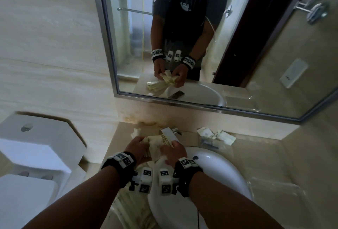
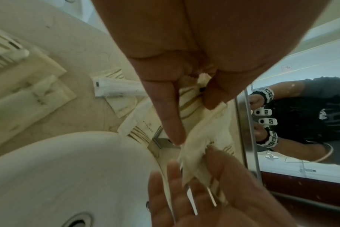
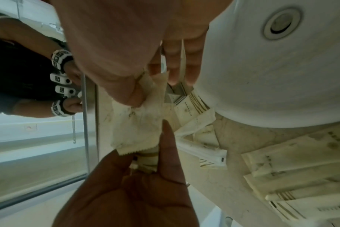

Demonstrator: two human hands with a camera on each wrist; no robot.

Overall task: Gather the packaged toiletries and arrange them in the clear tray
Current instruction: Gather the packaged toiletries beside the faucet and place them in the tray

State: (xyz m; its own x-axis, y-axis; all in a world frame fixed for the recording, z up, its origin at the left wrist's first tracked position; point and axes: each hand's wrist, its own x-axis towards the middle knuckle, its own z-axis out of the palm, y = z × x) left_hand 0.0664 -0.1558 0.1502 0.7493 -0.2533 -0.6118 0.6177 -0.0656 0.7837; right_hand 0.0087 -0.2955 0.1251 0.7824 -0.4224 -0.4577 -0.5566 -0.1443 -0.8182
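Head view: at centre frame, both hands meet over the beige stone counter (image 1: 256, 155), the left hand (image 1: 139, 148) and right hand (image 1: 173, 153) each grasping one end of a bundle of cream paper-wrapped toiletry packets (image 1: 155, 143), likely to square it up. More white sachets (image 1: 215, 134) lie upper right; the clear tray cannot be made out.

Left wrist view: thumb and forefinger pinch the packets at centre, beside the white round basin (image 2: 58, 169).

Right wrist view: the right thumb clamps the bundle's other end.
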